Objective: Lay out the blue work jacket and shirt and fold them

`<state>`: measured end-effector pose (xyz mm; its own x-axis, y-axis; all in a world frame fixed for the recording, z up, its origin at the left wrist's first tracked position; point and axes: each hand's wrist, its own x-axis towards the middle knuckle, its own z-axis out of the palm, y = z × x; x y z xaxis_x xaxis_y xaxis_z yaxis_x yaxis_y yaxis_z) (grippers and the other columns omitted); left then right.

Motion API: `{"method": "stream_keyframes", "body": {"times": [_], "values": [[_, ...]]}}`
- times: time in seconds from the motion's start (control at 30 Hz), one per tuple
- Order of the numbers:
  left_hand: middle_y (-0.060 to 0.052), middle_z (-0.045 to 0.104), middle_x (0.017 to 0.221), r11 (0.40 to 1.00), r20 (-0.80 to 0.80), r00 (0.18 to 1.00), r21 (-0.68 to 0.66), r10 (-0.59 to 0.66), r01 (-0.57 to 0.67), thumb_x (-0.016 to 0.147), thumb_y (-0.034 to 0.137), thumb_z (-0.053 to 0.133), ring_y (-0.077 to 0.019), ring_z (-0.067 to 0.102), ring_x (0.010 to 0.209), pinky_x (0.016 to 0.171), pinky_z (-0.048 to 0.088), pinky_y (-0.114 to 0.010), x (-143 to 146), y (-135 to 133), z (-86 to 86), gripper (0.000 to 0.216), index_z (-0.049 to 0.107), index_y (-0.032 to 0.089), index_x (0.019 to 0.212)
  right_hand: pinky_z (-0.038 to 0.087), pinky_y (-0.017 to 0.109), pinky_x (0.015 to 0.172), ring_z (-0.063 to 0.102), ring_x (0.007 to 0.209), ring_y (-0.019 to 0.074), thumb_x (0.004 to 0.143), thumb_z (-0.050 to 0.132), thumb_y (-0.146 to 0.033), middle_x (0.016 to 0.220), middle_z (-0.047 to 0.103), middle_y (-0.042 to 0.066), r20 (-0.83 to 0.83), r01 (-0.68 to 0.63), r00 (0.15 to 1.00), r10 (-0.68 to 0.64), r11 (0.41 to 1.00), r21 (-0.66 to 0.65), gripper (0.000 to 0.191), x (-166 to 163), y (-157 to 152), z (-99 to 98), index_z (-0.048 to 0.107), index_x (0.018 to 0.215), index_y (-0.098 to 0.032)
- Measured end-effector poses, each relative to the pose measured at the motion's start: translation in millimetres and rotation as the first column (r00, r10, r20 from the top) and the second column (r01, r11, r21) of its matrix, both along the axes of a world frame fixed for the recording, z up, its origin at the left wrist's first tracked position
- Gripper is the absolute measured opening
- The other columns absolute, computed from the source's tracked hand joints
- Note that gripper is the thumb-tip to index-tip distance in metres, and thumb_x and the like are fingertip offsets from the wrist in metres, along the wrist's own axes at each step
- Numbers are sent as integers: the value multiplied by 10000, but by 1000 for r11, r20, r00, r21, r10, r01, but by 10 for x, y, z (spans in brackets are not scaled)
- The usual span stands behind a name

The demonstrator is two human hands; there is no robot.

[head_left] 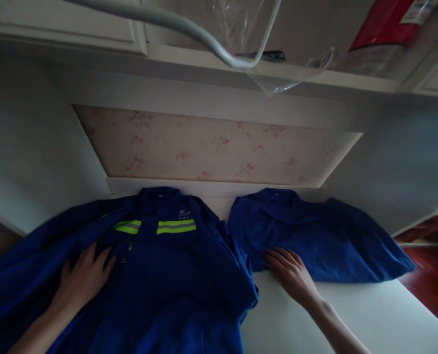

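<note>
A blue work jacket (174, 275) with a yellow-green and grey reflective band across the chest lies spread on the white surface (352, 314), collar away from me. My left hand (82, 278) rests flat on its left front, fingers apart. A second blue garment (315, 236), folded, lies to the right against the back ledge. My right hand (291, 273) lies flat with its fingertips on that garment's front edge, holding nothing.
A panel with pink floral wallpaper (211, 147) backs the alcove. Above it runs a shelf (204, 56) with clear plastic (278, 73), a red package (385, 22) and a grey tube (189, 27). Reddish wooden furniture (433, 280) stands at the right.
</note>
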<state>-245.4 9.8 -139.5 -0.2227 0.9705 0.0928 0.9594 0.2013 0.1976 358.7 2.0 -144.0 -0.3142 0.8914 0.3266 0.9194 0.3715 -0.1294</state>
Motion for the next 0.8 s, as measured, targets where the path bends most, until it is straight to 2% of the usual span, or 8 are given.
{"method": "stream_keyframes", "body": {"times": [0.13, 0.33, 0.4, 0.47, 0.57, 0.67, 0.7, 0.8], "values": [[-152, 516, 1446, 994, 263, 959, 27, -106, 102, 872, 561, 384, -324, 494, 1329, 1142, 331, -541, 417, -280, 233, 591, 565, 177, 1283, 543, 351, 698, 723, 834, 264, 928, 390, -457, 1001, 765, 115, -298, 400, 880, -370, 915, 46, 444, 103, 239, 215, 705, 1103, -197], [-52, 482, 1503, 956, 880, 475, -142, 3, 256, 851, 681, 469, -253, 421, 1397, 1151, 355, -454, 1593, -573, 670, 692, 416, 321, 1440, 477, 351, 609, 674, 770, 297, 923, 314, -577, 855, 720, 147, -521, 759, 578, -628, 649, 59, 623, 250, 366, 853, 655, 1160, -113], [-67, 457, 1520, 932, 928, 370, -177, 51, 317, 851, 673, 495, -256, 405, 1406, 1166, 326, -461, 1928, -501, 673, 722, 398, 304, 1464, 461, 320, 580, 643, 684, 251, 899, 375, -609, 764, 692, 91, -567, 730, 585, -580, 681, 58, 596, 176, 252, 1018, 665, 1118, -137], [-106, 455, 1516, 929, 942, 335, -142, 20, 343, 852, 639, 522, -275, 428, 1391, 1171, 320, -470, 2211, -370, 623, 725, 437, 237, 1449, 469, 303, 572, 603, 604, 209, 877, 458, -600, 692, 661, 54, -589, 578, 689, -422, 810, 97, 517, 15, 28, 1164, 686, 1018, -157], [-120, 475, 1501, 937, 949, 298, -13, -97, 348, 875, 562, 492, -257, 456, 1372, 1165, 344, -423, 2530, -160, 550, 667, 479, 165, 1411, 528, 295, 682, 648, 706, 202, 903, 538, -474, 809, 707, 65, -457, 40, 888, -55, 998, -42, 324, -288, -419, 1373, 722, 912, -207], [-96, 496, 1488, 918, 932, 280, 110, -228, 381, 861, 508, 507, -238, 458, 1369, 1167, 343, -387, 2669, -26, 516, 571, 561, 180, 1325, 542, 293, 824, 687, 908, 197, 943, 534, -390, 1005, 743, 17, -351, -345, 921, 170, 776, -527, 237, -370, -719, 1442, 735, 1049, -321], [-98, 519, 1467, 910, 922, 287, 132, -258, 392, 858, 498, 514, -246, 472, 1356, 1160, 353, -399, 2669, -6, 505, 536, 592, 186, 1287, 544, 303, 852, 691, 936, 197, 950, 519, -407, 1033, 746, 3, -347, -326, 929, 132, 738, -591, 255, -288, -738, 1396, 724, 1089, -345], [-110, 577, 1394, 918, 888, 367, 132, -278, 375, 856, 491, 515, -294, 491, 1326, 1150, 352, -488, 2560, -30, 477, 446, 669, 202, 1158, 531, 398, 945, 678, 1039, 257, 911, 470, -555, 1135, 727, 63, -366, 119, 889, -276, 910, -398, 427, 303, -568, 1042, 708, 1119, -268]]}}
